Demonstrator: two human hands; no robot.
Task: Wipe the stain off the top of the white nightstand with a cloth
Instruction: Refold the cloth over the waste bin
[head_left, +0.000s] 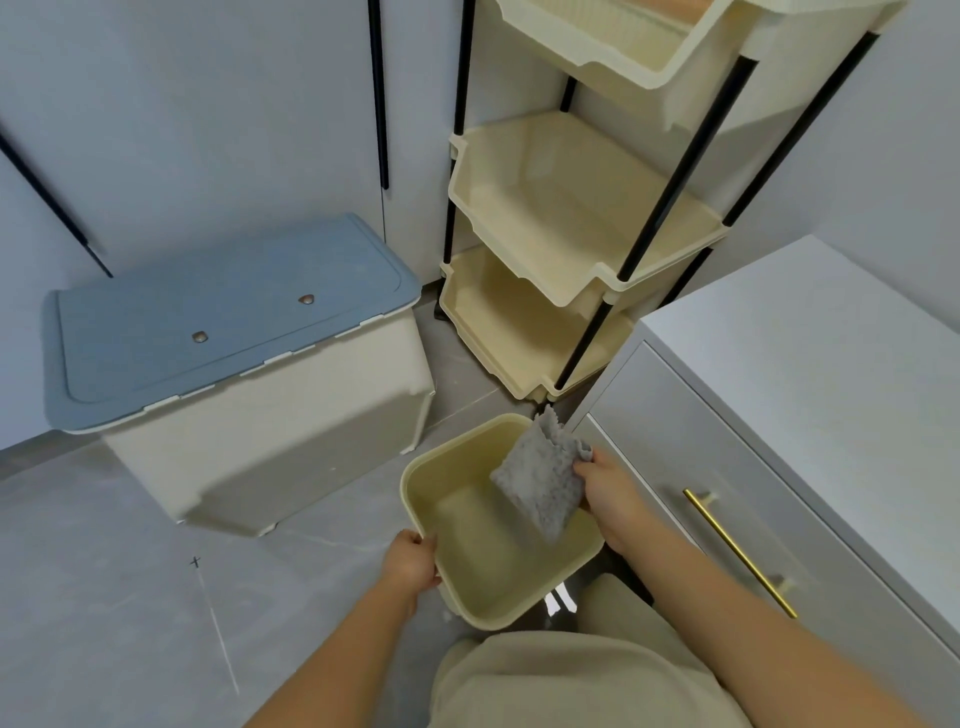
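With the left hand (410, 564) clamped on the near rim of the bin (457, 525) and the right hand (608, 486) pinching the cloth (537, 480) over it, beside the nightstand (810, 332) to its right, a loose pinch could drop it.

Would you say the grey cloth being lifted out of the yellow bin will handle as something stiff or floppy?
Probably floppy: the grey cloth hangs folded and drooping from the right hand, pinched at one edge. It looks light, since a fingertip grip alone carries it over the yellow bin. Its fuzzy surface suggests it should not slip easily.
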